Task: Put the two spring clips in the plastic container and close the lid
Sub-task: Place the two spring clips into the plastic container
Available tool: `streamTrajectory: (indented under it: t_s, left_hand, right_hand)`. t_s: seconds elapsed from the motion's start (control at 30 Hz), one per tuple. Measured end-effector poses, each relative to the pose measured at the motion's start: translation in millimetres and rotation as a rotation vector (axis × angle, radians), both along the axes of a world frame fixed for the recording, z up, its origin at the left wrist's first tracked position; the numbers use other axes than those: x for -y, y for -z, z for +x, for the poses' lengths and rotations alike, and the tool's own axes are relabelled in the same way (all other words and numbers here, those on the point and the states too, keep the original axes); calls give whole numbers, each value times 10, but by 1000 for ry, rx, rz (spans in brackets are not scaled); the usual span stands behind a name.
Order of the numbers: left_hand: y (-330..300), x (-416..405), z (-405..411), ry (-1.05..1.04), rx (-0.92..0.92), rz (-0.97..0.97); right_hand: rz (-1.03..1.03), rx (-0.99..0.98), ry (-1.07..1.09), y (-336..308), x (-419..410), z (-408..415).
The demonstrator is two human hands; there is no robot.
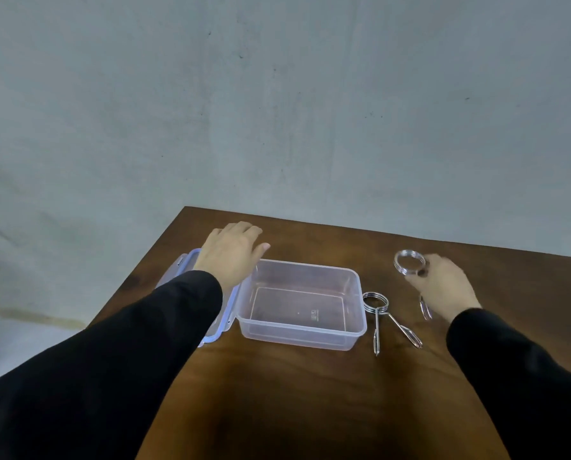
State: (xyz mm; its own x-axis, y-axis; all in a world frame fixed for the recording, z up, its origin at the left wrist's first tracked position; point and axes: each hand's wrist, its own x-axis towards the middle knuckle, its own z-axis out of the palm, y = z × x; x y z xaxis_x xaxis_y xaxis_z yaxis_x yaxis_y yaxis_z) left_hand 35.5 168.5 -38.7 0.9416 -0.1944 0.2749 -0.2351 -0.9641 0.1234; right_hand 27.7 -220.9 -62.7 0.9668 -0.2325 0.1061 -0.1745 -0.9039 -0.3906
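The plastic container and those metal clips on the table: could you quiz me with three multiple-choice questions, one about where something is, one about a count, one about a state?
1. Where does the spring clip on the table lie?
A. inside the plastic container
B. just right of the plastic container
C. on the lid

2. How many spring clips are in view?
A. one
B. two
C. four

3. What state is the plastic container in?
A. open and empty
B. closed with the lid on
C. open with a clip inside

Answers:
1. B, it lies on the wood by the container's right wall.
2. B, one lies on the table and the right hand holds the second spring clip.
3. A, the lid lies to its left under the left hand, and the clear base shows nothing inside.
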Motion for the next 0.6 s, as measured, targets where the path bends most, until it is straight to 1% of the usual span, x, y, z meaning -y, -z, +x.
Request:
streamTrajectory:
  t_s: [0.07, 0.13, 0.2, 0.27, 0.33, 0.47, 0.6]
  left_hand:
    - [138, -209, 36, -46, -21, -46]
    - [317, -379, 52, -68, -46, -83]
    - [519, -495, 57, -69, -82, -115]
    - [710, -565, 42, -63, -140, -160]
    - [881, -593, 22, -47, -191, -192]
    - [1151, -601, 27, -16, -281, -142]
    - [1322, -604, 9, -15, -259, -139]
  right_hand:
    - [125, 42, -133, -283, -312, 54]
    - [189, 19, -307, -497, -698, 41]
    - [130, -33, -466, -570, -1080, 3]
    - [14, -71, -569, -505, -1421, -13]
    - [-61, -119, -613, -341, -1659, -13]
    - [-142, -250, -655, 12, -1878, 12]
    - [-158, -313, -664, 207, -1986, 58]
